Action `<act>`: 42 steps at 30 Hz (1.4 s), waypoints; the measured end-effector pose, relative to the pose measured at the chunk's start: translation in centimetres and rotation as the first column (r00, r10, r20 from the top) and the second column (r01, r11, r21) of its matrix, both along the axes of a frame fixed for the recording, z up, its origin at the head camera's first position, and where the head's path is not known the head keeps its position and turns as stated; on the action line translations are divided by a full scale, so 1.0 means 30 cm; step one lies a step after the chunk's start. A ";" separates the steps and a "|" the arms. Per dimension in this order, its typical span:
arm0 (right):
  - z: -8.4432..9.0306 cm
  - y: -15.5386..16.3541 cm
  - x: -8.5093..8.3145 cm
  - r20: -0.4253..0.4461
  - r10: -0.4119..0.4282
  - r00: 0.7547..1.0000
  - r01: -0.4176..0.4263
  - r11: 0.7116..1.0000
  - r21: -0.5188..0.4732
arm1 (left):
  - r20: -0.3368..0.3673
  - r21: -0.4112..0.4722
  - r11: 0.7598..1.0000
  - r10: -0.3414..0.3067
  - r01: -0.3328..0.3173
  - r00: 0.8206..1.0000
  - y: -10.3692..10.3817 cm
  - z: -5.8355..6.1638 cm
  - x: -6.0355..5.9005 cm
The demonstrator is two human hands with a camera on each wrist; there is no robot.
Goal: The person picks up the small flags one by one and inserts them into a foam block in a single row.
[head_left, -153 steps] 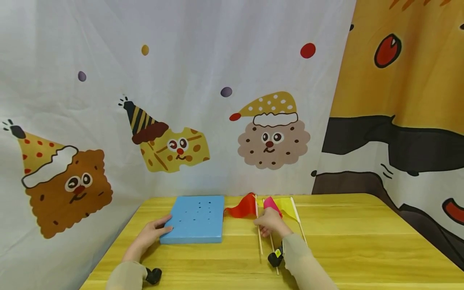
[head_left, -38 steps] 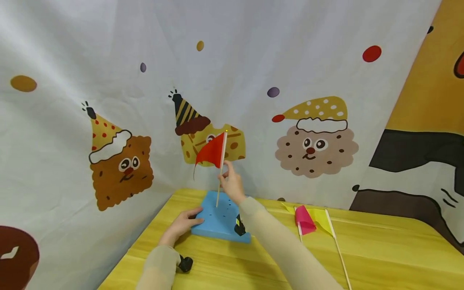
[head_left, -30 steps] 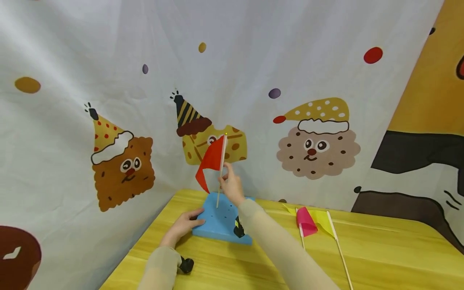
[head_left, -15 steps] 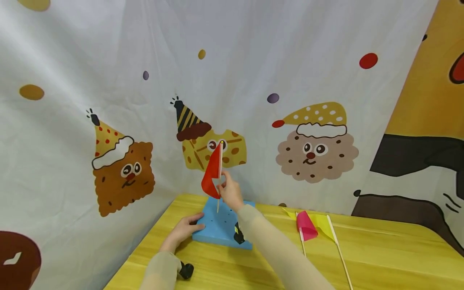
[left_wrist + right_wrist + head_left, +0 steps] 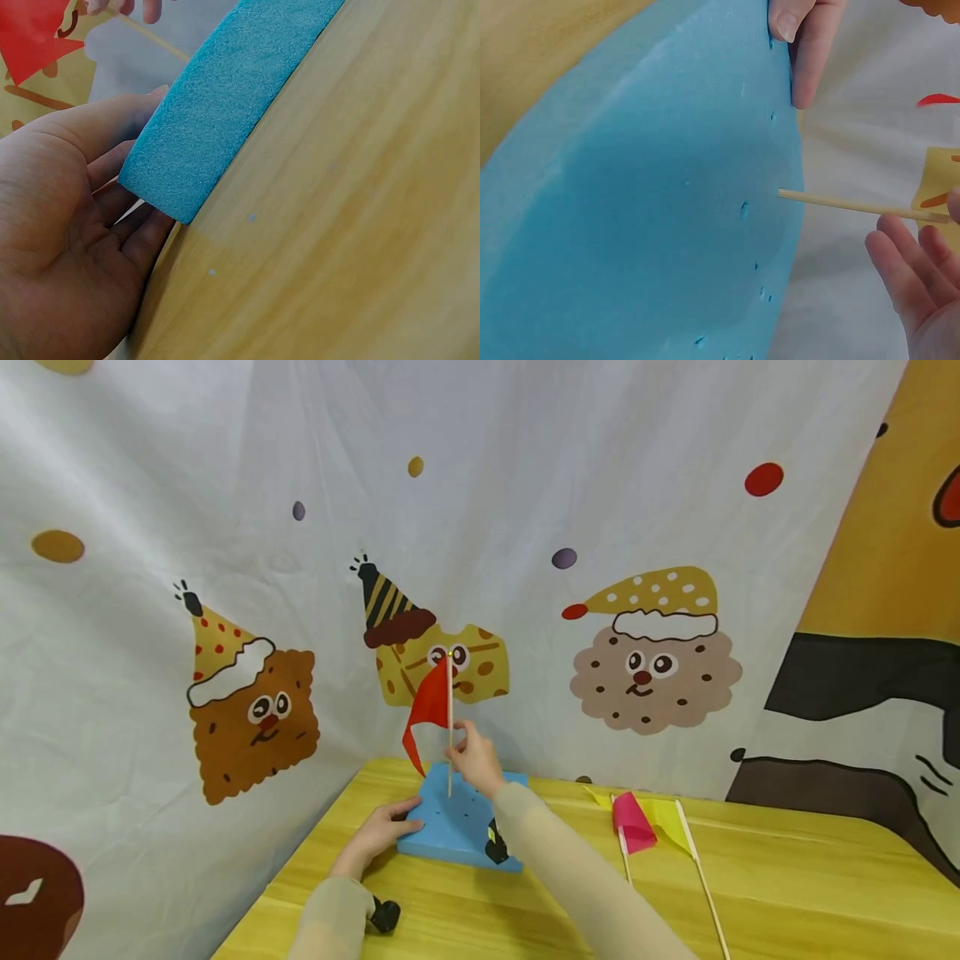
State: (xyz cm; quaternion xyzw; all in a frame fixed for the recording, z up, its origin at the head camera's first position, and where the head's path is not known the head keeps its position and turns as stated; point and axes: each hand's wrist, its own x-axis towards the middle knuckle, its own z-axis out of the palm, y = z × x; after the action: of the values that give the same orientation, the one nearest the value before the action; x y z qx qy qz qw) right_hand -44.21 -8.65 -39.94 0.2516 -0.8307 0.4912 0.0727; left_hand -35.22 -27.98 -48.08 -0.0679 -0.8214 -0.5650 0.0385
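Pinching the thin stick, the right hand (image 5: 475, 763) holds the red flag (image 5: 429, 710) upright, its tip planted in the blue foam block (image 5: 450, 823). The block's left corner is pressed by the left hand (image 5: 382, 832), fingers straight. Right of the block, pink and yellow flags (image 5: 647, 822) lie flat.

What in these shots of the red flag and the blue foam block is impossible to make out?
- Head view: the red flag stick's foot on the blue foam block is too small to judge.
- Right wrist view: the right hand is cut off by the edge, hiding its grip.
- Left wrist view: the block hides the left hand fingertips.
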 end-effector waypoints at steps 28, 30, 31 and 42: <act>-0.079 0.799 0.206 0.220 -0.088 0.971 0.069 0.993 0.091 | 0.024 -0.057 0.998 -0.011 0.012 1.000 -0.012 0.022 -0.006; -0.081 0.839 0.223 0.243 -0.128 0.962 0.099 0.987 0.128 | 0.036 -0.055 0.998 0.001 0.001 0.999 -0.016 0.022 -0.001; -0.083 0.856 0.232 0.246 -0.150 0.958 0.114 0.982 0.153 | 0.042 -0.053 0.999 0.005 -0.003 0.999 -0.018 0.022 0.001; -0.162 0.946 0.298 0.243 -0.254 0.936 0.148 0.912 0.382 | 0.073 -0.047 0.999 -0.020 0.024 0.997 0.000 0.008 0.007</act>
State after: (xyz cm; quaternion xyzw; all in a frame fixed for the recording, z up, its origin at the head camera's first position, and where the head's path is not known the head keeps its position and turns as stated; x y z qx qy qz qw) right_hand -35.28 19.73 -44.80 0.0989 -0.9293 0.3531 -0.0450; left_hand -35.01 -27.99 -47.85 -0.0574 -0.8348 -0.5476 0.0008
